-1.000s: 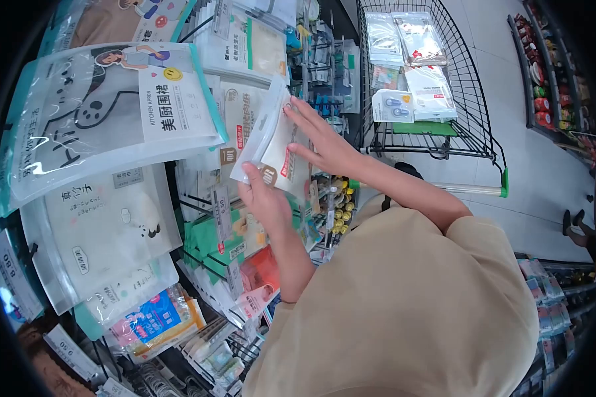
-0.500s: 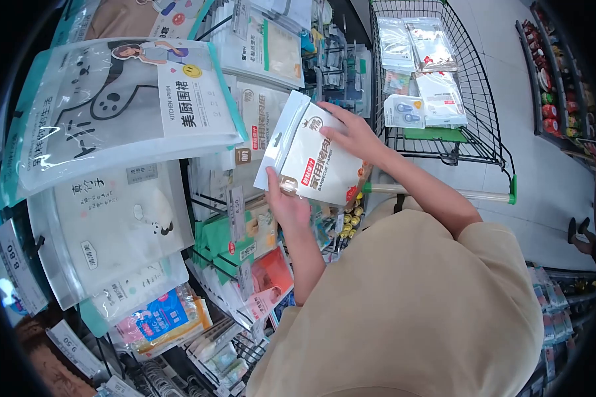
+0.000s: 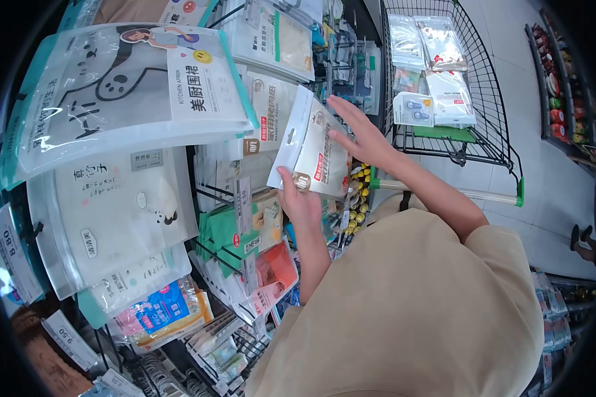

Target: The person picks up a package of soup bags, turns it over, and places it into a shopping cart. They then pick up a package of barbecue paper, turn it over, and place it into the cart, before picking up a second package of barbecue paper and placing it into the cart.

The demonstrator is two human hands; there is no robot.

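A flat white pack of barbecue paper (image 3: 314, 149) with a hang-hole header is tilted in front of me. My left hand (image 3: 301, 204) grips its lower edge, thumb on the front and the other fingers behind. At the pack's right side is my right hand (image 3: 367, 137), its fingers stretched out and the thumb apart from them, the thumb tip overlapping the pack's edge. Similar packs of barbecue paper (image 3: 266, 109) hang on the rack just behind it.
Kitchen apron packs (image 3: 139, 86) jut out at left, above a bamboo-labelled pack (image 3: 106, 218). Price tags (image 3: 243, 205) stick out from the hooks. A shopping cart (image 3: 493, 86) at upper right holds several packages. Far right stands another shelf (image 3: 556, 99), with a person's feet (image 3: 581, 238) below it.
The pack has turned and tilted, its front now more oblique. My right hand has loosened from the pack's face, fingers straighter at its edge. The whole view has shifted slightly.
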